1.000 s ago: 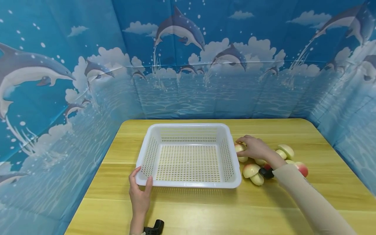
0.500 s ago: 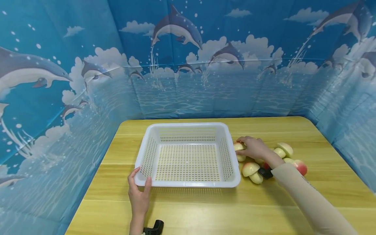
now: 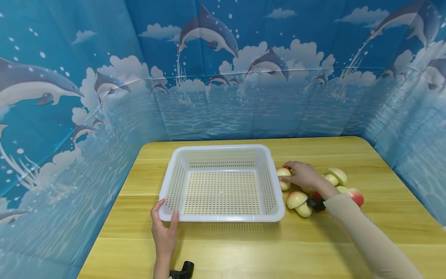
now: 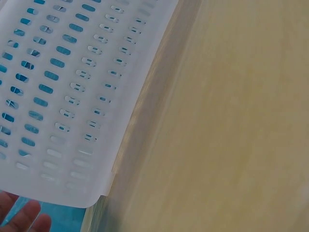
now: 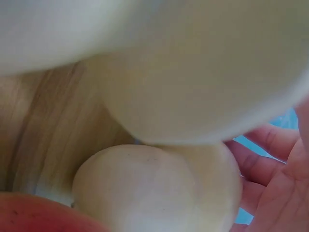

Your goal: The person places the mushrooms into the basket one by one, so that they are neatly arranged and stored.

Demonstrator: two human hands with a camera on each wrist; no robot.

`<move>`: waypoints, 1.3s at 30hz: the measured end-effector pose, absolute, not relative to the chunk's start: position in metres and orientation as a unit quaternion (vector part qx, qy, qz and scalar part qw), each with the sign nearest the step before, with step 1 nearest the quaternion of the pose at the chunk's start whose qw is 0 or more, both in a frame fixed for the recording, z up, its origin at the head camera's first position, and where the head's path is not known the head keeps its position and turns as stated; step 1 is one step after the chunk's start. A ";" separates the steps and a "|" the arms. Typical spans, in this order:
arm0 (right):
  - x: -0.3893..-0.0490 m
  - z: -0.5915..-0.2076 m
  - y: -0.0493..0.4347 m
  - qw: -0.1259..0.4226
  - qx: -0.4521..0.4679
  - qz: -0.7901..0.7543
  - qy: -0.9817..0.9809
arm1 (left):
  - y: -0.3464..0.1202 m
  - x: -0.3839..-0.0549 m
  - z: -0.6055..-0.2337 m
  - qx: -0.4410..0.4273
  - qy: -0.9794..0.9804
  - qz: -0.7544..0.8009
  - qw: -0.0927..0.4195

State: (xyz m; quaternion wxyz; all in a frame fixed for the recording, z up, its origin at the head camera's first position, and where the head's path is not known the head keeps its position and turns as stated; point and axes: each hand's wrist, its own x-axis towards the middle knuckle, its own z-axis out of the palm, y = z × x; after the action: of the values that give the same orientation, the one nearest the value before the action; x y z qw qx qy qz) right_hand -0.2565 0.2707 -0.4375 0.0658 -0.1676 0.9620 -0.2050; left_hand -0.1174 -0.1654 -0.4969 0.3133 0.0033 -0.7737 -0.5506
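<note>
Blue dolphin-print backdrop (image 3: 223,112) (creased), wood-grain table (image 3: 265,252)

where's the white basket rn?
Head view: the white basket is on the table, left of centre, its near left corner at the left hand and its right side by the mushroom-shaped pieces.

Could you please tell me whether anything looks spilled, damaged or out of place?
Nothing stands out: the white basket sits upright and looks intact, the mushrooms are clustered beside it, and no spill shows.

White basket (image 3: 219,218), red-and-cream mushrooms (image 3: 296,199), blue dolphin-print backdrop (image 3: 223,112)
</note>
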 end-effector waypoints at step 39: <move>-0.259 -0.450 0.278 0.072 -0.168 -0.259 0.949 | -0.155 -0.108 -0.472 0.012 -0.773 -0.558 0.302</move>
State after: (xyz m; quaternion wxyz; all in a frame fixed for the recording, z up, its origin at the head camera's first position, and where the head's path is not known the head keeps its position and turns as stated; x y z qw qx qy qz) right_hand -0.2594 0.2782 -0.4501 0.0724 -0.1679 0.9485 -0.2586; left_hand -0.1079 -0.1549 -0.4720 0.3020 0.0118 -0.7732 -0.5576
